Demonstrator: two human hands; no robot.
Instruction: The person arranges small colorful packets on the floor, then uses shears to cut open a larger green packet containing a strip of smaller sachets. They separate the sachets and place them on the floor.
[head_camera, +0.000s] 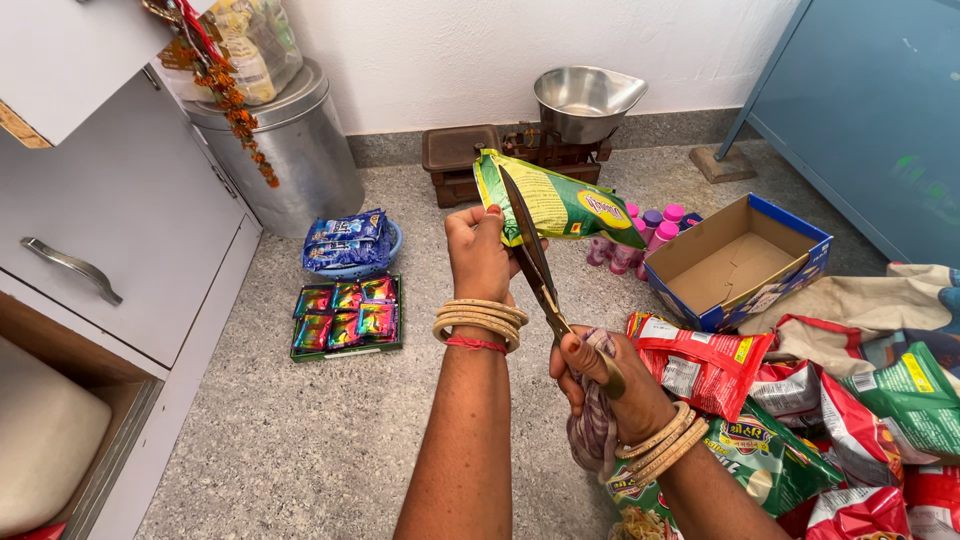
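Note:
My left hand (478, 258) holds up a green and yellow snack packet (555, 203) by its left end. My right hand (605, 385) grips the handles of a pair of metal scissors (535, 268), together with a bunch of patterned cloth (592, 430). The scissor blades point up and lie across the packet's left end, near my left fingers. Both wrists carry bangles.
Red and green snack packets (830, 420) are heaped at the right beside an open blue cardboard box (735, 262). On the floor lie a tray of small sachets (345, 315), a bowl of blue packets (347, 243), pink-capped bottles (640, 240), a weighing scale with steel pan (580, 105), a steel drum (290, 150). A grey drawer cabinet (110, 230) stands at left.

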